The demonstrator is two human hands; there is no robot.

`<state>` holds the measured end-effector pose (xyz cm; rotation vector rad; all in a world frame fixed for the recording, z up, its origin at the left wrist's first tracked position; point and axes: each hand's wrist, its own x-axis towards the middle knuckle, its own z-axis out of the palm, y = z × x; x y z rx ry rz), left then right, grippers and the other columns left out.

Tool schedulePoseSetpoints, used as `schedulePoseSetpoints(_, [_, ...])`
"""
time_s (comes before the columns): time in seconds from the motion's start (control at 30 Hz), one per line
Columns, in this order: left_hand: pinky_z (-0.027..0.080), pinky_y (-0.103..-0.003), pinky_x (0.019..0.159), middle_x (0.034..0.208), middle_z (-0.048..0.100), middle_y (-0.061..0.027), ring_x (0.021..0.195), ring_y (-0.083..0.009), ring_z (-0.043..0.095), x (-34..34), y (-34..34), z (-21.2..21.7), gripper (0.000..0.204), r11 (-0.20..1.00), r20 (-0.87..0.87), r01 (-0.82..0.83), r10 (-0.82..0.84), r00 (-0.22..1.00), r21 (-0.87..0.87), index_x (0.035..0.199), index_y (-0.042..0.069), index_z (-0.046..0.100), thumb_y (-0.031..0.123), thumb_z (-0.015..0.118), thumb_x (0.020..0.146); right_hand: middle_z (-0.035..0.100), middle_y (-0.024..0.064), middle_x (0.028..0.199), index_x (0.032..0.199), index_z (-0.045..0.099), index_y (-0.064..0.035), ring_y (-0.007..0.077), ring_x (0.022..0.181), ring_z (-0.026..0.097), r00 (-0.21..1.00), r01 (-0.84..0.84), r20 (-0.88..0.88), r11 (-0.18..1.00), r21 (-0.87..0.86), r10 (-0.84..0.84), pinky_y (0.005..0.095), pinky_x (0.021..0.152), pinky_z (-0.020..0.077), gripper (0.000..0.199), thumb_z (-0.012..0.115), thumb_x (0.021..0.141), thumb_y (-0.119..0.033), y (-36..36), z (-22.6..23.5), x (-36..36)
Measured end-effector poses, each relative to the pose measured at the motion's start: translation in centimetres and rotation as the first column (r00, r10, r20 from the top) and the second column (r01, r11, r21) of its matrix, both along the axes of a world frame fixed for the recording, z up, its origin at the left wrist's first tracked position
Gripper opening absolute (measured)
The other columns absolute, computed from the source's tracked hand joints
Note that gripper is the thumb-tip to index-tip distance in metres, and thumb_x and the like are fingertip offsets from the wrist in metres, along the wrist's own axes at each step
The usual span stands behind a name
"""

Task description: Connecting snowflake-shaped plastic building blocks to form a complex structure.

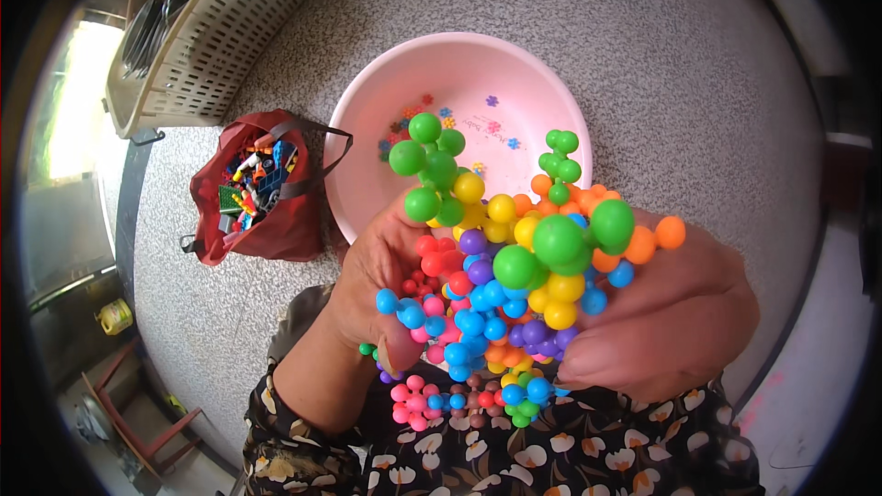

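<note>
The left hand (pixel 373 277) and right hand (pixel 684 312) are both closed on the cluster of coloured ball pieces (pixel 473 321); it sits between them, equally near each, with no clear long axis; the pink basin (pixel 469 62) lies beyond.

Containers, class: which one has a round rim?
The pink basin, behind the held ball cluster: its rim is circular, unlike the soft red bag and long cream basket.
</note>
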<state>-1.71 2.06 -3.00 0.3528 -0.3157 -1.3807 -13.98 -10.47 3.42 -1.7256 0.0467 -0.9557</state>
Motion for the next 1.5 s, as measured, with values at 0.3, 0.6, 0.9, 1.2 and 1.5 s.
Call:
schedulePoseSetpoints(0.3, [0.040, -0.039, 0.093, 0.125, 0.039, -0.0121, 0.114, -0.0251, 0.044, -0.3, -1.6, -1.0, 0.078, 0.969, -0.078, -0.098, 0.082, 0.994, -0.228, 0.119, 0.007, 0.036, 0.026, 0.081, 0.059, 0.059, 0.0095, 0.064, 0.082, 0.064, -0.0058, 0.0195, 0.056, 0.060, 0.978, -0.161, -0.156, 0.977, -0.137, 0.139, 0.0290, 0.058, 0.0508, 0.015, 0.070, 0.068, -0.006, -2.4, 1.7, -0.7])
schedulePoseSetpoints(0.6, [0.044, -0.035, 0.088, 0.116, 0.046, -0.0118, 0.106, -0.0220, 0.049, 0.5, -1.6, -2.2, 0.066, 0.948, 0.040, -0.034, 0.049, 0.998, -0.317, 0.114, 0.002, 0.041, 0.025, 0.078, 0.064, 0.059, 0.0084, 0.060, 0.081, 0.064, -0.0045, 0.0178, 0.052, 0.058, 0.912, -0.265, -0.368, 0.945, -0.192, 0.181, 0.0263, 0.054, 0.0485, 0.014, 0.070, 0.070, -0.006, -2.9, 2.8, -0.6])
schedulePoseSetpoints(0.9, [0.046, -0.034, 0.083, 0.110, 0.051, -0.0115, 0.096, -0.0208, 0.055, 0.4, 0.0, -1.3, 0.058, 0.998, -0.012, -0.015, 0.014, 1.000, -0.064, 0.113, 0.001, 0.042, 0.023, 0.074, 0.070, 0.057, 0.0130, 0.074, 0.078, 0.054, -0.0047, 0.0215, 0.059, 0.059, 0.917, -0.373, -0.118, 0.924, 0.078, 0.380, 0.0312, 0.051, 0.0447, 0.018, 0.057, 0.064, 0.006, -3.2, 1.6, -0.9])
schedulePoseSetpoints(1.2, [0.047, -0.033, 0.082, 0.108, 0.053, -0.0114, 0.094, -0.0203, 0.056, 2.6, 7.3, 0.3, 0.054, 0.990, 0.235, 0.038, -0.069, 0.970, 0.134, 0.111, 0.000, 0.044, 0.023, 0.072, 0.072, 0.053, 0.0124, 0.080, 0.086, 0.051, -0.0055, 0.0218, 0.059, 0.058, 0.922, -0.383, 0.009, 0.905, 0.185, 0.388, 0.0358, 0.059, 0.0478, 0.019, 0.062, 0.071, 0.000, -2.6, 1.5, -1.0])
schedulePoseSetpoints(1.5, [0.048, -0.033, 0.080, 0.105, 0.055, -0.0112, 0.091, -0.0198, 0.057, 2.1, 4.6, -2.6, 0.050, 0.959, 0.349, 0.083, -0.178, 0.920, 0.272, 0.110, 0.000, 0.045, 0.022, 0.070, 0.074, 0.056, 0.0113, 0.068, 0.083, 0.054, 0.0008, 0.0188, 0.053, 0.054, 0.820, -0.543, -0.141, 0.831, 0.117, 0.555, 0.0318, 0.055, 0.0465, 0.015, 0.056, 0.068, 0.005, -3.3, 2.0, -0.1])
